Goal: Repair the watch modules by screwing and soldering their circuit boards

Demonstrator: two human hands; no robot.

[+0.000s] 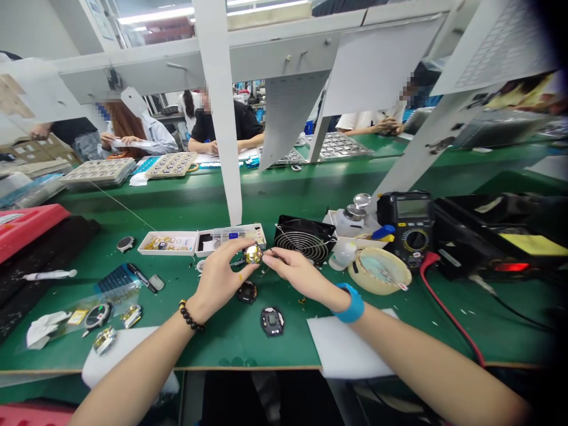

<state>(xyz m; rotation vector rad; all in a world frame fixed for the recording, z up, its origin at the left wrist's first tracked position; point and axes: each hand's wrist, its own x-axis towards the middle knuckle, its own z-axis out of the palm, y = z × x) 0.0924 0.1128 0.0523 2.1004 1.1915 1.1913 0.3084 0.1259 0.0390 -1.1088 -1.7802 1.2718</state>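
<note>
One shiny gold round part (253, 254) sits mid-frame, pinched in the fingers of our left hand (220, 275), while our right hand (300, 274) grips a small dark piece (278, 255) just beside it!

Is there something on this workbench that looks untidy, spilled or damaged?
I see no clear spill or breakage. Small pale scraps lie loose on the green tabletop near the red cable, so they look like litter. The white sheet at front right pokes past the table edge, which looks careless.
</note>
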